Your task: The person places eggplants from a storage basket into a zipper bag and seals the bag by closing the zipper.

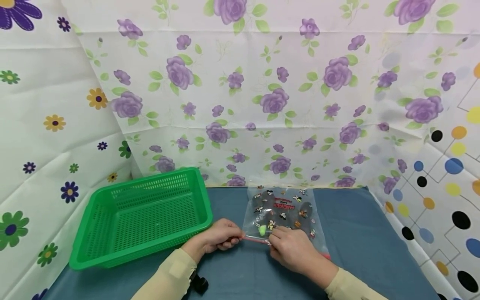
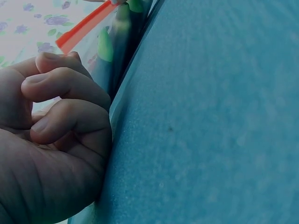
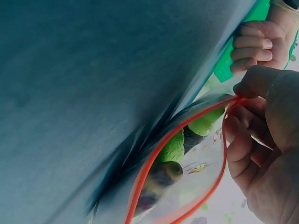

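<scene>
A clear zip bag printed with small cartoon figures lies on the table, its red zip edge towards me. My left hand pinches the left end of that edge between thumb and forefinger, the other fingers curled in. Further along, my right hand pinches the red zip with thumb and fingertips. In the right wrist view, the bag's mouth gapes beyond the right hand's pinch, while the stretch between the hands looks pressed together. Inside are bright green pieces and dark, rounded pieces.
A green plastic basket with slotted walls stands to the left, its near right corner close beside my left hand. Blue-grey cloth covers the table. Flowered sheets hang behind and left, a dotted one on the right.
</scene>
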A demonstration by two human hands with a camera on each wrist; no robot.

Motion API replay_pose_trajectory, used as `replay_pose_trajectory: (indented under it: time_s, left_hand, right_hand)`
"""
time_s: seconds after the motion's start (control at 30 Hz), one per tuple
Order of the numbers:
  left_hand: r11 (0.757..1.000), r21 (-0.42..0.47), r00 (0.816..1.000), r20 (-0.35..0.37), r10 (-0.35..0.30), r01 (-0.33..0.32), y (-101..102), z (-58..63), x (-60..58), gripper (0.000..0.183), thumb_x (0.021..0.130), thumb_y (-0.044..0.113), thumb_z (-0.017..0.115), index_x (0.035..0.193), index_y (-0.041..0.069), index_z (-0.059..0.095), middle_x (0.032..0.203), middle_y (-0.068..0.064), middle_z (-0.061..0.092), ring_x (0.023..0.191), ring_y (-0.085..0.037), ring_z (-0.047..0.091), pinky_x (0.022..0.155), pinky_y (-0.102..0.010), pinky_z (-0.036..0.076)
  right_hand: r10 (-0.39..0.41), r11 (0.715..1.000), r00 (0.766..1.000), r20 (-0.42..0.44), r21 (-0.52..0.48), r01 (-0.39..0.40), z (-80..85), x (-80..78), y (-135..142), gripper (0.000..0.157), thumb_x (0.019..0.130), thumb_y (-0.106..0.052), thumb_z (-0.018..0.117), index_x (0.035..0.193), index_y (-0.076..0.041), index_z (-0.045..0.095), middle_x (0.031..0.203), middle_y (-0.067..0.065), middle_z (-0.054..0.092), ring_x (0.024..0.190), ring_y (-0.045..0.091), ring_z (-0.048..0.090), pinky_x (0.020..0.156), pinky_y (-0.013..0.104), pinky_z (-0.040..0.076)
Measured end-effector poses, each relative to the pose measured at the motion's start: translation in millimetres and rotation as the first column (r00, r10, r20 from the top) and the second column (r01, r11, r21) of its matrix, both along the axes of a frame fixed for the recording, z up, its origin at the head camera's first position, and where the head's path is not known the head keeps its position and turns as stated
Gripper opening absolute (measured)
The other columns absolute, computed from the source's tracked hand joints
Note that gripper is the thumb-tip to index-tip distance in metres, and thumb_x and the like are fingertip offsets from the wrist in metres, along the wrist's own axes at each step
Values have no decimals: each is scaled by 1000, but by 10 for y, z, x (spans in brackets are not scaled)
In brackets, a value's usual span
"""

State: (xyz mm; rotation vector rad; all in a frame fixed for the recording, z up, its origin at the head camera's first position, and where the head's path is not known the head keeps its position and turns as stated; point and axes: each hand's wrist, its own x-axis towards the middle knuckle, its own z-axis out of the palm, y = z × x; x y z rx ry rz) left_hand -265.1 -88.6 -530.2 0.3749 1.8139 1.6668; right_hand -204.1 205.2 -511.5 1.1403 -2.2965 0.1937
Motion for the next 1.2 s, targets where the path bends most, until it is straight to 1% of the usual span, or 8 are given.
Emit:
replay_pose_trajectory:
  time_s: [0.2,0.37,0.43,0.6,0.7,0.9,1.2]
  left_hand:
    - [1000,-10,1000,5,-5,5,-9,23,14,23,103,16,70,91,-3,76,62,3,53,47,-5,37,43,-24,26]
    - [1000,-12,1000,3,-1,1,-2,56,39,21,101,14,70,89,-3,75,62,3,52,47,-5,37,43,-23,26]
    - [1000,-9,1000,2,3,-3,-1,59,45,21,101,14,70,90,-4,75,61,3,52,47,-5,37,42,-22,26]
    - [1000,-1,1000,5,10,-10,-4,57,50,22,102,14,71,91,-5,76,61,3,52,47,-5,36,42,-22,26]
    - [1000,2,1000,7,12,-12,-8,57,48,23,102,15,72,90,-4,75,61,2,52,47,-5,36,42,-22,26]
    - [1000,1,1000,6,15,-15,-8,52,43,22,101,15,72,89,-3,75,61,2,52,47,-5,36,42,-22,26]
    - [1000,4,1000,14,20,-20,-2,37,38,21,101,14,71,87,-2,74,61,2,52,46,-5,36,42,-23,25]
  right_hand:
    - [-16,1000,999,-42,20,17,-20,18,94,38,78,-12,87,76,-23,51,74,-12,52,64,8,53,50,23,31]
    - [-15,1000,998,-63,21,17,-33,27,173,36,79,-12,87,77,-23,53,75,-12,55,64,8,52,51,22,32]
    - [-15,1000,998,-61,22,17,-33,34,201,36,79,-11,87,76,-23,53,75,-12,55,63,7,48,52,22,31]
    - [-24,1000,999,-45,12,25,-21,60,273,42,78,-8,87,76,-25,48,73,-14,45,64,4,36,54,20,25]
    - [-29,1000,999,-40,3,29,-11,70,316,44,77,-7,87,75,-25,47,73,-14,42,65,3,33,55,19,22]
    - [-52,999,998,-35,5,52,3,92,388,43,77,-7,86,75,-25,48,73,-15,43,64,2,33,54,19,21]
    - [-83,996,996,-28,11,84,-11,117,505,46,76,-8,90,75,-26,47,74,-15,42,65,2,31,55,20,24]
